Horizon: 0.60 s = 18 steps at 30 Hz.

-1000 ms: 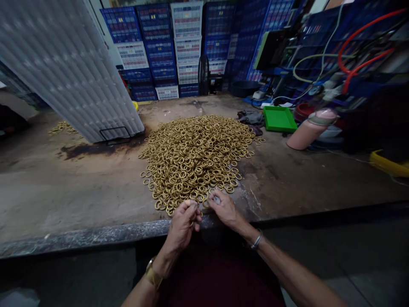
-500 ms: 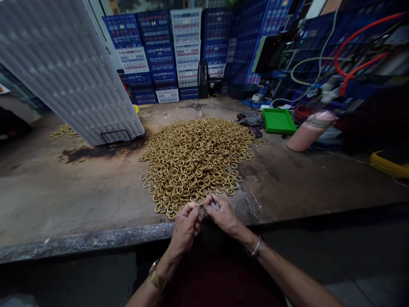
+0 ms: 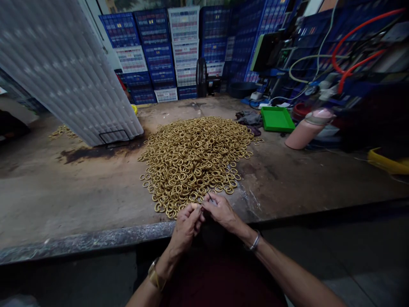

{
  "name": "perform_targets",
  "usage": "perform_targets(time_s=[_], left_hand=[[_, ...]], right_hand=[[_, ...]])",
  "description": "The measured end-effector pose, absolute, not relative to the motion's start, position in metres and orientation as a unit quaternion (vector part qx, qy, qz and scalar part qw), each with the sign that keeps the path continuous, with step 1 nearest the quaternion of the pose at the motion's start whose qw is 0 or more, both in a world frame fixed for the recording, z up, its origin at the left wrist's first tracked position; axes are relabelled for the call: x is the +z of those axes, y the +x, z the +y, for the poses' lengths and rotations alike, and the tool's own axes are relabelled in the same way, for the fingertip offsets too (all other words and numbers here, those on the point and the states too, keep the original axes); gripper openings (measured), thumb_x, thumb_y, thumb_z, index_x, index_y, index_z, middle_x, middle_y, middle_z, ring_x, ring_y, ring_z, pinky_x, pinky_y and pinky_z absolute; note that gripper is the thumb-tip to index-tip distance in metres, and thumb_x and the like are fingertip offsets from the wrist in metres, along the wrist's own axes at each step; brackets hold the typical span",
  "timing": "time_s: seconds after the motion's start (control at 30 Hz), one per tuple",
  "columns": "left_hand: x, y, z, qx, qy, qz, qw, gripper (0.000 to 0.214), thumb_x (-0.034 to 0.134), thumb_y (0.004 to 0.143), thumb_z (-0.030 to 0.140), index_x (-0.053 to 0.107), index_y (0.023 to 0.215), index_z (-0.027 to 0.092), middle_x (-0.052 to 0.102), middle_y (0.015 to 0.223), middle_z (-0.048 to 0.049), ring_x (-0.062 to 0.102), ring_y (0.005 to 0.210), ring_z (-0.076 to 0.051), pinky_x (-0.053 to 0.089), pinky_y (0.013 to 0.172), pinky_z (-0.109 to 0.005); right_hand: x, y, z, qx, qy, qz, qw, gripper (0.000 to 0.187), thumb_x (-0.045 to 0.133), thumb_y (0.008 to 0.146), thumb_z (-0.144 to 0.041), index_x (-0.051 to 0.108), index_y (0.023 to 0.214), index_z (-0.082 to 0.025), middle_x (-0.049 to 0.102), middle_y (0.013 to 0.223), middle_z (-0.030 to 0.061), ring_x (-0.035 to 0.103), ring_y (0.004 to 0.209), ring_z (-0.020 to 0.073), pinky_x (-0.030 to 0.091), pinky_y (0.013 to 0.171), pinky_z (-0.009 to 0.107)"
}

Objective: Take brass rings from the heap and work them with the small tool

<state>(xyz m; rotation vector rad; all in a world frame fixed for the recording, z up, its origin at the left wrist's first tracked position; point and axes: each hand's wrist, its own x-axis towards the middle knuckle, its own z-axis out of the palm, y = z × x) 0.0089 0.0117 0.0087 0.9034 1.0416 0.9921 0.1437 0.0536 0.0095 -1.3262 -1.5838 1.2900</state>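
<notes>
A large heap of gold-coloured metal rings (image 3: 194, 157) lies on the worktable, its near side reaching almost to the front edge. In front of the heap, my left hand (image 3: 188, 224) is closed in a pinch on what looks like one gold-coloured ring, mostly covered by the fingers. My right hand (image 3: 222, 213) is closed too, its fingertips meeting those of the left. From its grip sticks up a thin dark pointed tool (image 3: 210, 197); the rest of that tool is hidden in the hand.
Tall stacked translucent trays (image 3: 73, 76) lean at the left near a black wire stand (image 3: 114, 140). A green tray (image 3: 277, 119), a pink bottle (image 3: 300, 134) and dark cloth (image 3: 249, 118) sit at the right. Blue and white crates (image 3: 183, 53) stand behind. The worktable's front edge (image 3: 96, 239) runs before me.
Both hands stay together at the heap's near edge, with fingertips slightly closer. The right hand has turned a little, showing less of its tool. The whole view has shifted slightly.
</notes>
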Motion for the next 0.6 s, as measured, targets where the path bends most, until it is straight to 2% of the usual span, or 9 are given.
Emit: perform_targets(time_s=[0.17,0.27,0.37,0.5,0.6], left_hand=[[0.007,0.009,0.011,0.447,0.383,0.452,0.67,0.028,0.053,0.079,0.044,0.053,0.074,0.017,0.043,0.055,0.0054,0.027,0.04,-0.004,0.018,0.038,-0.017],[0.007,0.01,0.012,0.45,0.381,0.473,0.654,0.031,0.054,0.077,0.047,0.053,0.074,0.017,0.046,0.057,0.0047,0.028,0.04,-0.004,0.018,0.038,-0.017],[0.007,0.011,0.014,0.454,0.387,0.493,0.633,0.032,0.055,0.076,0.048,0.052,0.073,0.016,0.045,0.056,0.0049,0.028,0.04,-0.004,0.019,0.039,-0.018],[0.008,0.011,0.015,0.466,0.419,0.499,0.598,0.032,0.056,0.076,0.045,0.052,0.066,0.016,0.038,0.051,0.0061,0.028,0.042,-0.005,0.02,0.042,-0.018],[0.007,0.01,0.014,0.475,0.422,0.496,0.592,0.031,0.056,0.076,0.045,0.052,0.066,0.016,0.042,0.053,0.0049,0.03,0.044,-0.005,0.022,0.042,-0.018]], right_hand=[[0.005,0.145,0.056,0.511,-0.51,-0.597,0.351,0.017,0.046,0.078,-0.032,0.051,0.069,-0.018,0.055,0.058,-0.0032,0.044,0.05,0.0082,0.036,0.051,0.02],[-0.001,0.148,0.055,0.434,-0.545,-0.626,0.349,0.017,0.046,0.077,-0.029,0.051,0.065,-0.017,0.053,0.057,-0.0021,0.045,0.052,0.0094,0.035,0.052,0.02],[-0.005,0.151,0.05,0.348,-0.524,-0.715,0.304,0.016,0.045,0.078,-0.025,0.054,0.067,-0.018,0.052,0.057,-0.0017,0.044,0.053,0.01,0.031,0.052,0.02],[-0.004,0.151,0.041,0.306,-0.481,-0.79,0.226,0.013,0.043,0.076,-0.016,0.055,0.073,-0.019,0.055,0.06,-0.0013,0.046,0.054,0.0102,0.028,0.052,0.02],[-0.003,0.15,0.039,0.271,-0.495,-0.805,0.184,0.015,0.042,0.074,-0.014,0.056,0.077,-0.019,0.057,0.062,-0.0006,0.047,0.054,0.0109,0.026,0.052,0.022]])
